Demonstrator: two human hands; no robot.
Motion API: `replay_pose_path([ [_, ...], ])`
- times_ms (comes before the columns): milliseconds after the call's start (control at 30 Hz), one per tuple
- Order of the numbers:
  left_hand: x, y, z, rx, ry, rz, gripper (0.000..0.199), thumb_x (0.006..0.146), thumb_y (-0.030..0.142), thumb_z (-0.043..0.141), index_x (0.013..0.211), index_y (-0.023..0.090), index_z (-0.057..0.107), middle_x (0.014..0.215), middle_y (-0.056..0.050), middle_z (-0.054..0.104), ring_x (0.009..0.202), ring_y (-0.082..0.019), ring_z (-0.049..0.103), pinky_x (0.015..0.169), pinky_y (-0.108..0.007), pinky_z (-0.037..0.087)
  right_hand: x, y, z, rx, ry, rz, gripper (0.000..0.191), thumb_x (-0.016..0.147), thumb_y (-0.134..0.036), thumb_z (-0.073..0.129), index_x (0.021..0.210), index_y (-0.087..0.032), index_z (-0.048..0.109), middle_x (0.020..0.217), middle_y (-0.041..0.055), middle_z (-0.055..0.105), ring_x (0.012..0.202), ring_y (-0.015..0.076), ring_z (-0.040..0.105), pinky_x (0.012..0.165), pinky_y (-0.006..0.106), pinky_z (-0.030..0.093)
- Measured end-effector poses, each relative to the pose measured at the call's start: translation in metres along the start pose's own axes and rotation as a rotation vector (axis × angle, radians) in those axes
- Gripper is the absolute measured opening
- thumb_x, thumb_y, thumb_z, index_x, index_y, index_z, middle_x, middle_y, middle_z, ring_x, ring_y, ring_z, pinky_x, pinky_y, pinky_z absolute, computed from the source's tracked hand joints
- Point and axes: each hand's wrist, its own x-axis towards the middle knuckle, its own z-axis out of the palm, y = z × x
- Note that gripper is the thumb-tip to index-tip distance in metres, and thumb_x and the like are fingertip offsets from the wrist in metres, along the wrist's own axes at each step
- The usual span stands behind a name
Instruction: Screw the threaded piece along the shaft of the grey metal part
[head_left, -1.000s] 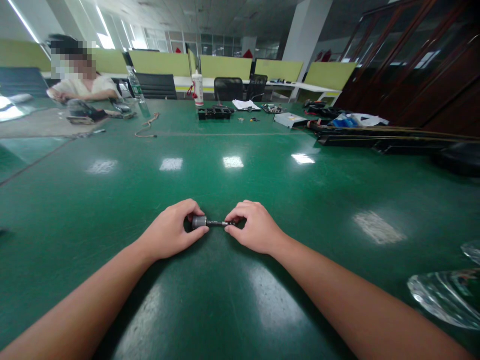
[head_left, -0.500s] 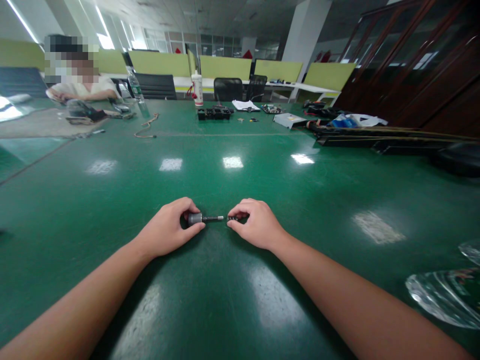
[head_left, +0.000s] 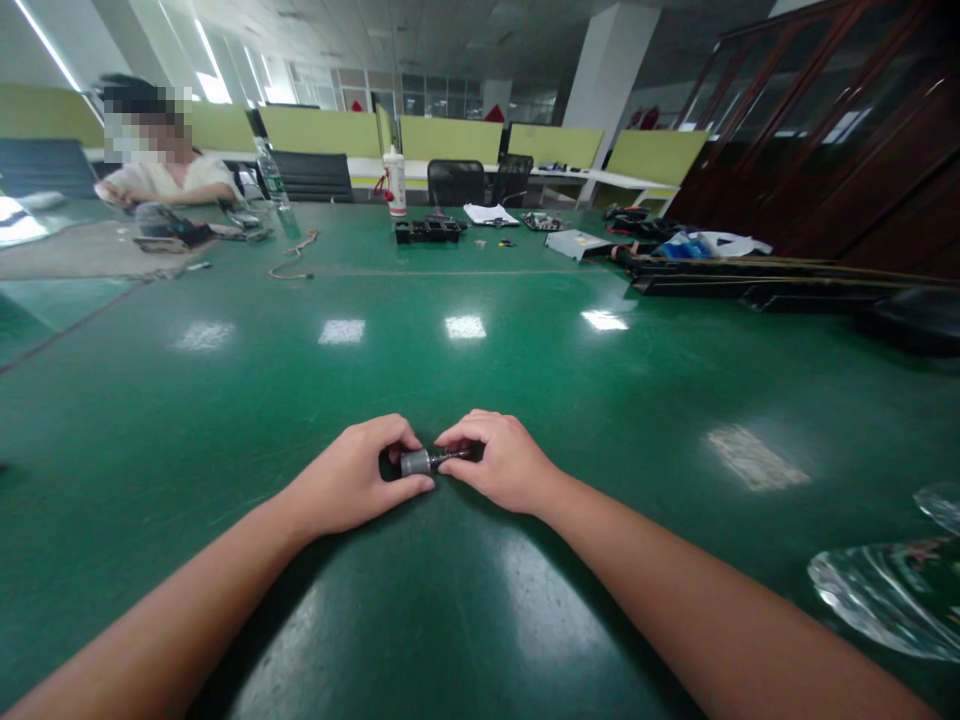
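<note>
The left hand [head_left: 352, 480] curls thumb and fingers round a grey metal cylinder [head_left: 415, 463], nearly closed, the cylinder lying between the fingertips. Just beside it, the right hand [head_left: 506, 465] pinches a small dark ribbed piece [head_left: 435, 459] between thumb and fingers; this piece sits right by the cylinder's right end, and whether they touch is too small to tell. A thin dark shaft [head_left: 456, 454] runs from there into the hollow of the right hand. Both grips are low over the green tabletop [head_left: 465, 370]. Well beyond them are a black slotted housing [head_left: 429, 231] and a white bottle [head_left: 398, 185] with a red strap; beyond and left of the grips lies a beige cord [head_left: 289, 262]. Well to their right is a clear plastic object [head_left: 862, 590], partly cut off.
</note>
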Motion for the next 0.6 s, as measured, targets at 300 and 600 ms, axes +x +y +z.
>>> replay_pose_path([
  [300, 0.0, -0.006, -0.0007, -0.042, -0.01, 0.005, 0.02, 0.083, 0.038, 0.067, 0.088, 0.019, 0.063, 0.083, -0.001, 0.066, 0.075, -0.017, 0.061, 0.068, -0.027, 0.047, -0.0021, -0.0016, -0.0014, -0.013, -0.014, -0.037, 0.009, 0.084, -0.019, 0.072, 0.092, -0.021, 0.074, 0.085, 0.0009, 0.073, 0.08, 0.0146, 0.062, 0.078, 0.03, 0.044],
  [600, -0.0011, -0.0072, -0.0016, -0.047, 0.003, 0.026, 0.018, 0.082, 0.033, 0.068, 0.091, 0.018, 0.061, 0.088, -0.003, 0.065, 0.079, -0.018, 0.061, 0.072, -0.029, 0.047, -0.0017, -0.0047, -0.0013, -0.039, -0.061, -0.072, 0.015, 0.08, -0.016, 0.075, 0.093, -0.022, 0.073, 0.089, 0.0012, 0.073, 0.087, 0.0172, 0.06, 0.083, 0.033, 0.041],
])
